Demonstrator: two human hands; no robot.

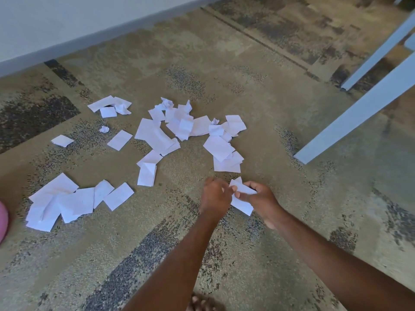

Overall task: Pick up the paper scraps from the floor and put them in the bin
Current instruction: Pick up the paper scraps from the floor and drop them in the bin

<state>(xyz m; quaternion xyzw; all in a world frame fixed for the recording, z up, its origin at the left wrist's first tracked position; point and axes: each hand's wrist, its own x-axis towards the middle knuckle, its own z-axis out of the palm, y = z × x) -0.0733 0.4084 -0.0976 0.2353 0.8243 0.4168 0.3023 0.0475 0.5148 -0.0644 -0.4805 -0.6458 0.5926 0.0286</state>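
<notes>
Several white paper scraps (157, 135) lie scattered on the patterned carpet, with one pile at the lower left (67, 200) and another cluster at the centre right (224, 151). My right hand (260, 200) grips a bunch of white scraps (242, 198) just above the floor. My left hand (215, 196) is beside it, fingertips touching the same bunch. A pink rounded object (3, 221) shows at the left edge; whether it is the bin I cannot tell.
Two pale blue furniture legs (359, 113) slant across the upper right. A white wall with a skirting (89, 34) runs along the top left. Toes of a bare foot (199, 303) show at the bottom edge.
</notes>
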